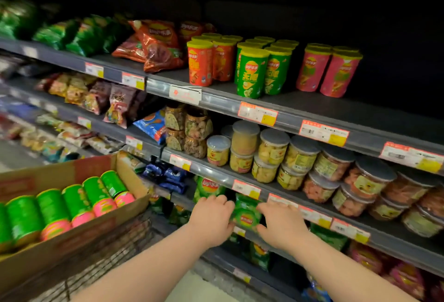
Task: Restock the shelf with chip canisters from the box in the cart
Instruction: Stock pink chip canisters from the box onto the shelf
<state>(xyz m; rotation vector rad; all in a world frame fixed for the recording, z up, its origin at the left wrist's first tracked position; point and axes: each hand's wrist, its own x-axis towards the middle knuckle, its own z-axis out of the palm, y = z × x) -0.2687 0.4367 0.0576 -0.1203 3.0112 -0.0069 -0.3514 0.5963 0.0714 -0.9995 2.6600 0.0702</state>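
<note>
While hands grip bag, jars crowd above (stacked).

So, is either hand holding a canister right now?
No, the left hand and the right hand both grip a green chip bag instead.

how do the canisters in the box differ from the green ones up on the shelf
The box canisters lie on their sides in a row; the green shelf canisters stand upright. The box canisters show pink ends; the green shelf canisters have yellow lids. The box canisters sit inside a cardboard box; the green shelf canisters stand on the open shelf. Both have green bodies.
</note>
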